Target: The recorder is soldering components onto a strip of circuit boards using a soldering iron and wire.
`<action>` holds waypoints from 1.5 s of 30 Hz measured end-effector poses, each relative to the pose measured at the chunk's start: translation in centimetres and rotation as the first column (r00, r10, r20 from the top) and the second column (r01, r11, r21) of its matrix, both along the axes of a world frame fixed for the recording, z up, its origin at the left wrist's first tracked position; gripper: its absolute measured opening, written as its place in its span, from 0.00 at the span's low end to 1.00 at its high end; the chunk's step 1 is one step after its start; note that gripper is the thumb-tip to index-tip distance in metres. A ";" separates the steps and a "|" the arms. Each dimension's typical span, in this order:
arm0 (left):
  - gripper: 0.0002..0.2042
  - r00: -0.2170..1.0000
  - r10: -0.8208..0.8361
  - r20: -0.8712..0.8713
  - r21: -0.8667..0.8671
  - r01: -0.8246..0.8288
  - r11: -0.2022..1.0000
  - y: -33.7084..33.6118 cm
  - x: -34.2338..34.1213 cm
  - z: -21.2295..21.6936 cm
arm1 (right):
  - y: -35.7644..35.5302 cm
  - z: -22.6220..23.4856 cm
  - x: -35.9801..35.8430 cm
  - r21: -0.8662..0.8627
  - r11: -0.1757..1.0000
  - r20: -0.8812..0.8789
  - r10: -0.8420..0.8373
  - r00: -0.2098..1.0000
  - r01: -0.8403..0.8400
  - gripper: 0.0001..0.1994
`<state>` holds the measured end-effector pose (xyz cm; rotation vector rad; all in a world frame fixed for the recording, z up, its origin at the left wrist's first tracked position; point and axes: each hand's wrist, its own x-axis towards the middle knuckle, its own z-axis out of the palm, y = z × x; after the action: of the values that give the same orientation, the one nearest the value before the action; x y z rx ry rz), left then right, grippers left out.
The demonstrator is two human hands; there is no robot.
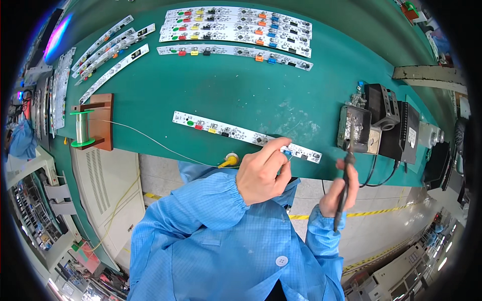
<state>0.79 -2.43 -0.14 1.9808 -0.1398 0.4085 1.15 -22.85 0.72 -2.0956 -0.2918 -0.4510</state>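
Observation:
A long white circuit board [241,134] lies on the green mat near the table's front edge, bearing green, red, yellow and black parts toward its left. My left hand [263,170] is closed in a pinch over its right part, fingertips beside a small blue connector [286,151]. Thin solder wire [150,136] runs from a spool [82,129] toward this hand, and a fine end shows by the fingertips. My right hand [341,193] grips a black soldering iron [344,188], slightly blurred. The iron's tip is at the front of the cleaning tray [355,128], right of the board.
Several similar boards lie in a stack [236,31] at the back and in a fanned group [115,47] at the back left. The spool sits on a wooden holder [104,123]. An iron stand [381,108] and a black box [406,133] with cables are at right.

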 end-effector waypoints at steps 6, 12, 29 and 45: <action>0.07 0.994 -0.058 -0.097 -0.033 0.055 0.998 0.3 -0.2 0.3 | 2.6 -0.6 2.0 -0.183 0.978 -0.023 0.099 0.995 -0.101 0.25; 0.07 0.991 -0.084 -0.107 -0.024 0.082 0.996 0.4 -0.3 0.7 | 2.1 -1.4 1.7 -0.125 0.980 0.052 0.164 0.985 -0.157 0.31; 0.08 0.996 -0.090 -0.018 0.117 0.092 0.989 1.3 0.3 2.1 | -0.2 -1.7 -0.6 -0.038 0.995 0.211 -0.085 0.974 0.095 0.18; 0.13 0.968 0.204 -0.149 0.450 -0.117 0.885 18.4 -1.5 3.1 | 1.5 -1.7 0.6 -0.204 0.970 -0.032 0.131 0.991 -0.135 0.25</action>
<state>-0.76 15.94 2.97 2.4786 0.0661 0.3055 1.80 -21.35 -0.99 -2.2626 -0.4825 -0.3322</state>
